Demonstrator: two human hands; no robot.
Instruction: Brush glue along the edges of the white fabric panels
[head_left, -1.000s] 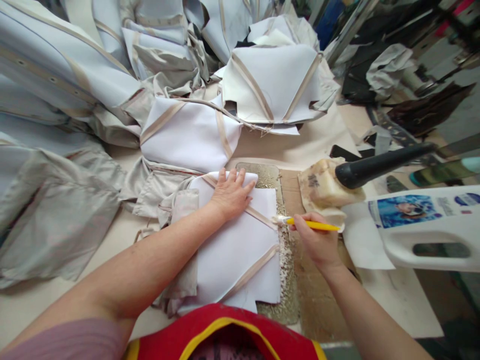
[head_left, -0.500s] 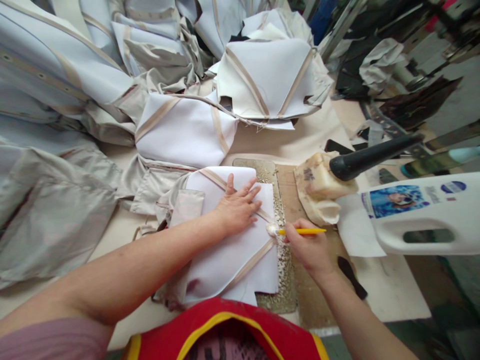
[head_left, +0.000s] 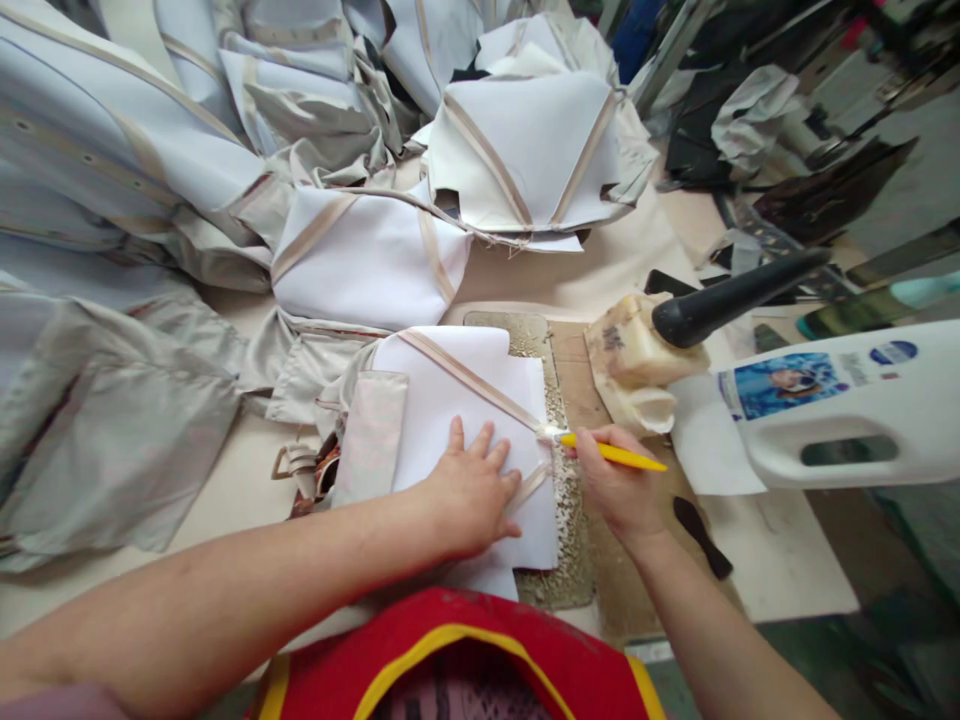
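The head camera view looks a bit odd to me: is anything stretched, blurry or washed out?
In the head view, the white jug looks stretched towards the right edge; the dark equipment at upper right is smeared and soft; the white panel is pale, with little surface detail; light seems diffuse, without hard shadows around the left hand.

From here I see a pale surface (head_left: 780,560), with a brown cardboard sheet (head_left: 622,600) lying flat near its right side. A crusted board (head_left: 491,320) lies along the sheet's left edge. Left of that I make out grey cloth (head_left: 142,440) and, farther back, two white bags (head_left: 367,255). A dark strip (head_left: 703,537) lies across the sheet's right edge, partly on the surface.
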